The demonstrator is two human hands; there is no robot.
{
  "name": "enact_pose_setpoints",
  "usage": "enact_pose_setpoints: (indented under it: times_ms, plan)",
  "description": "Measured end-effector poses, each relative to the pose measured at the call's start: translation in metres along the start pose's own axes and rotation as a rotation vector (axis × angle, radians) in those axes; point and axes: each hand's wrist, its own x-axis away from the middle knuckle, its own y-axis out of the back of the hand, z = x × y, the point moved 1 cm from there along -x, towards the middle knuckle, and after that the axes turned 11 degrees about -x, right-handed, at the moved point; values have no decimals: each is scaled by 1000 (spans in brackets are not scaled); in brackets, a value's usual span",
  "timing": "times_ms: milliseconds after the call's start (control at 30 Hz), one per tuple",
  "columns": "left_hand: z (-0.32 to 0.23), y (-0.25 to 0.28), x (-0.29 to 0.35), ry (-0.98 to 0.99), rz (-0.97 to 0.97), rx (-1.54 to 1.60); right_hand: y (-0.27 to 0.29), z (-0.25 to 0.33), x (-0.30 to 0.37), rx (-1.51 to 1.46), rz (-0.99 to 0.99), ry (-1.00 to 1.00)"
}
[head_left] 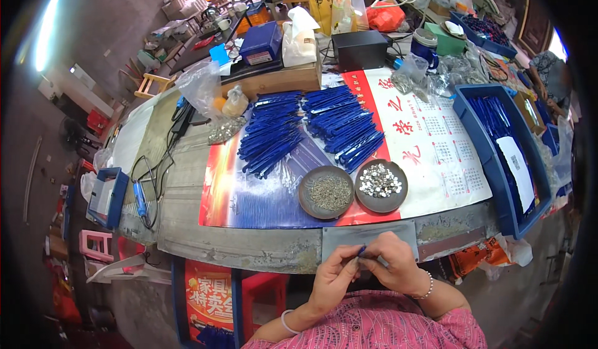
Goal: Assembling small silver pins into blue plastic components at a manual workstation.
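My left hand [334, 275] and my right hand [393, 265] meet just in front of the table's near edge, fingers pinched together. Between the fingertips shows the end of a small dark blue piece [361, 250]; the rest of it is hidden. Beyond my hands stand two round dark bowls. The left bowl [304, 204] holds many small thin grey metal pieces [330, 193]; in the right bowl [398, 204] lie shiny round silvery bits [380, 181]. Behind the bowls lie two piles of slim blue strips, a left pile [269, 131] and a right pile [342, 122].
A calendar sheet [461, 156] covers part of the worktable [187, 224]. A blue tray [507, 181] of blue strips stands at the right edge. Toward the back are a black box [360, 51], a blue box [260, 42] and a mug [424, 51]. A corded blue tool [139, 198] lies left.
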Motion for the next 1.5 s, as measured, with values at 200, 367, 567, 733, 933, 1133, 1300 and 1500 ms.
enact_pose_setpoints:
  times_ms: [200, 367, 567, 733, 933, 1133, 1300, 1500]
  plan:
    - [5, 0, 4, -59, 5, 54, -5, 1, 5, -17, -61, 50]
    - [7, 4, 5, -95, 126, 224, -8, 2, 12, -315, -97, -205]
    - [4, 0, 11, -204, 55, 94, -15, -11, 11, -1133, -134, -501]
    - [-1, -8, 12, -339, -141, -76, -34, 5, 11, -788, -324, -424]
    - [2, -5, 11, -479, -270, -415, -37, 19, 4, -138, -357, -82]
    - [2, -10, 13, -385, -254, -246, -35, 10, 5, -38, -297, -14]
    - [2, -6, 14, -351, -237, -256, -37, 9, 3, 70, -289, 49]
    - [1, -7, 15, -323, -226, -184, -36, -2, 4, 8, -259, 107]
